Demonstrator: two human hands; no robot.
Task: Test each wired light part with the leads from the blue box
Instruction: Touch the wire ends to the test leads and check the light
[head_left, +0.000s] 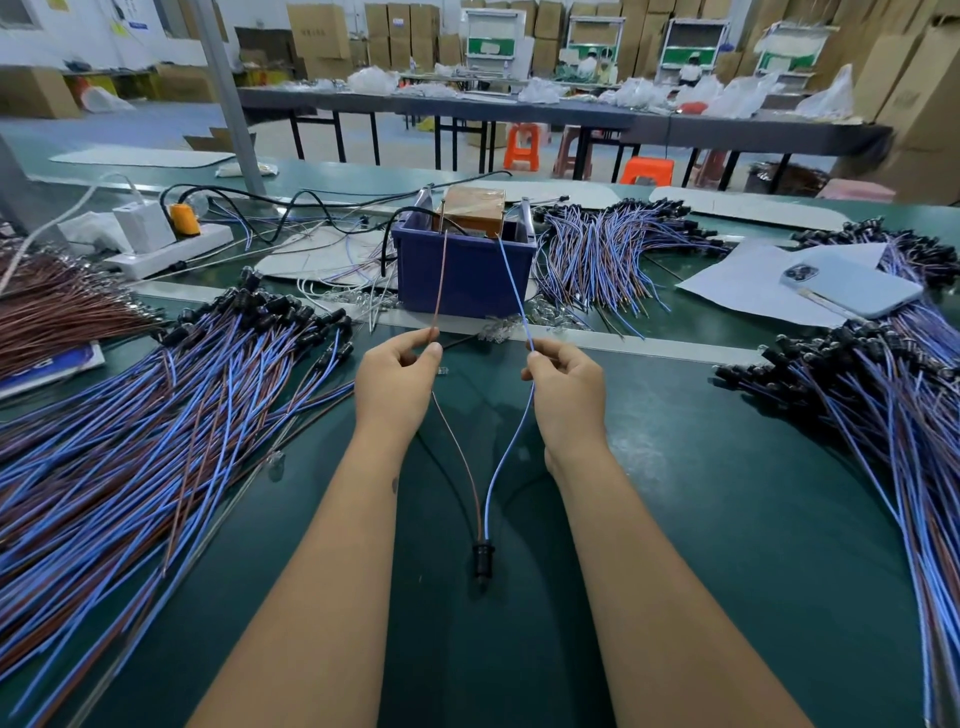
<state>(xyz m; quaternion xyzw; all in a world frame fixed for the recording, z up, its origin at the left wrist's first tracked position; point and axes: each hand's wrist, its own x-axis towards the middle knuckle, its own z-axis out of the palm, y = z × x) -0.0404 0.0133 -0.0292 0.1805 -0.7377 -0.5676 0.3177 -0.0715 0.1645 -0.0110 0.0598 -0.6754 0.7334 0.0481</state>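
The left hand (396, 375) pinches the brown wire (457, 447) against the brown lead (440, 280) from the blue box (464, 270). The right hand (566, 387) pinches the blue wire (506, 457) against the blue lead (514, 283). The black light part (483, 559) hangs between the forearms.

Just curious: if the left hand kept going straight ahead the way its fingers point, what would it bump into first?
Probably the blue box. The left hand points up the brown lead towards it, with only bare mat between, though depth is hard to judge.
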